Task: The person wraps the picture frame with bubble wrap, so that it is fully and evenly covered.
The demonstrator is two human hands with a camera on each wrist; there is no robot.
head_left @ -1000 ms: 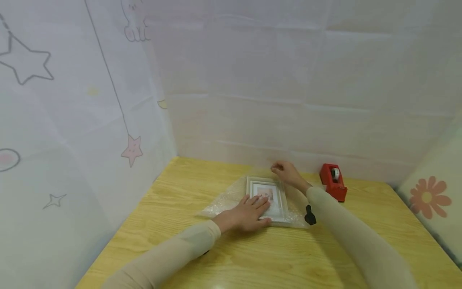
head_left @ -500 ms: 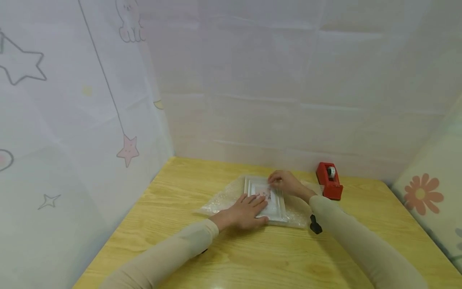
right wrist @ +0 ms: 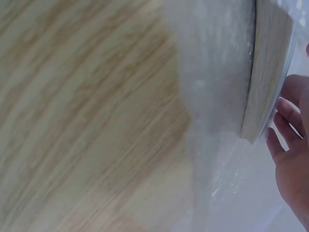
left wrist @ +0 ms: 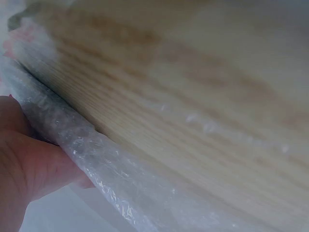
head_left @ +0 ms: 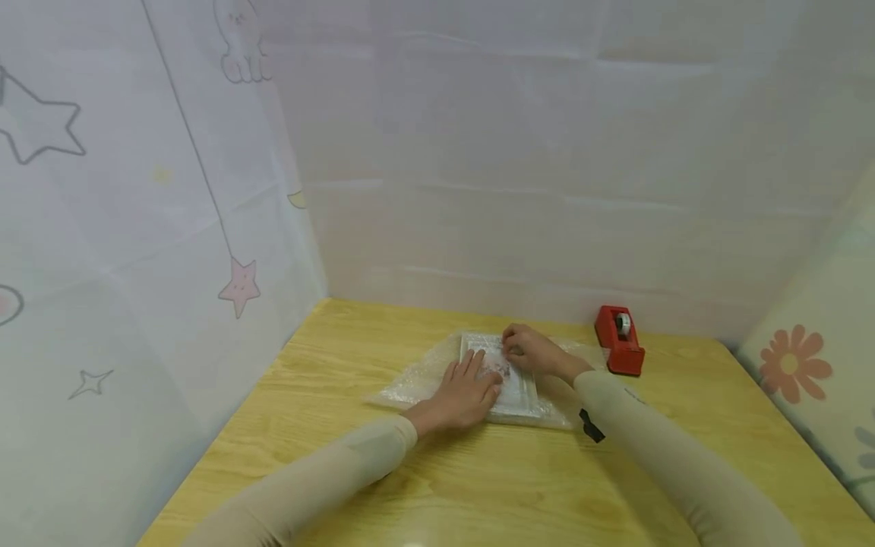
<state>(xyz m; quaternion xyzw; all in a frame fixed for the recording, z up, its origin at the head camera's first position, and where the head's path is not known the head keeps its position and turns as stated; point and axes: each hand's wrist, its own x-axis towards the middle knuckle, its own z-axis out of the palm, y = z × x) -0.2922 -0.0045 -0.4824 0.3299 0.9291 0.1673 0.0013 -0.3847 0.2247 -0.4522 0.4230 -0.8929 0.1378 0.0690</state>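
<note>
A white picture frame (head_left: 517,396) with a small picture lies on a sheet of bubble wrap (head_left: 413,384) in the head view. Its far part seems covered by a folded layer of the wrap. My left hand (head_left: 456,396) rests on the wrapped frame with fingers spread. In the left wrist view, the same hand (left wrist: 36,166) sits against the wrap's near edge. My right hand (head_left: 533,352) pinches the folded wrap over the frame's far right part. In the right wrist view, the right hand's fingers (right wrist: 285,126) are beside the wood-coloured edge of the frame (right wrist: 268,72).
A red tape dispenser (head_left: 620,346) with a roll stands at the back right of the wooden table (head_left: 307,456). White printed sheets (head_left: 451,152) rise behind the table and along both sides.
My right hand has brought the far flap of bubble wrap down over the frame, moving nearer and slightly left. My left hand has shifted a little, still on the frame.
</note>
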